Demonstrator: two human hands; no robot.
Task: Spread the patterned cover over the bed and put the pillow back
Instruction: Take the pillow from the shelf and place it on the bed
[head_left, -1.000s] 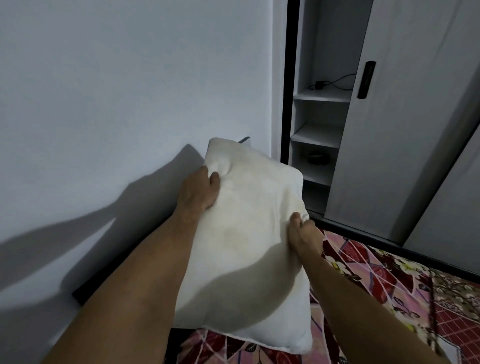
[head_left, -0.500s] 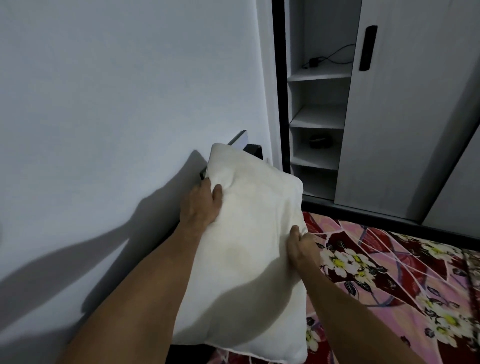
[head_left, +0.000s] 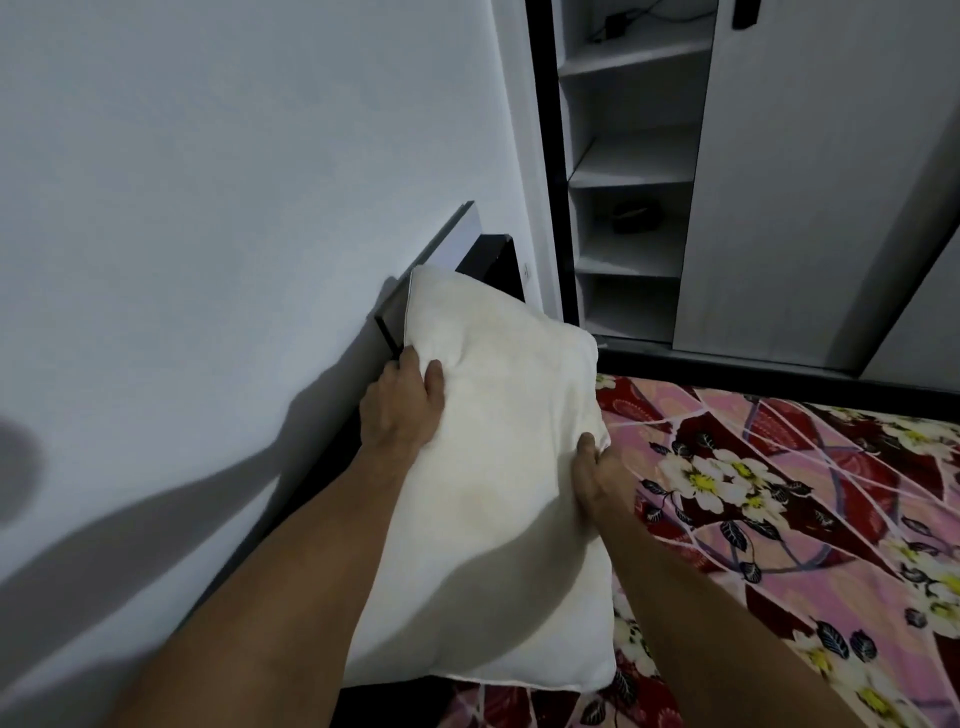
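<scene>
Holding pillow (head_left: 498, 467) upright at head end of cover (head_left: 779, 493), by wall (head_left: 234, 208), with left hand (head_left: 400, 410) curled on upper left edge, right hand (head_left: 597, 478) pinching right edge. Lower flat against headboard (head_left: 488, 260), square up, then release both together.

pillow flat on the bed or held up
Held up, not flat: the pillow stands on edge beside the wall, left hand gripping its left side, right hand its right.
</scene>
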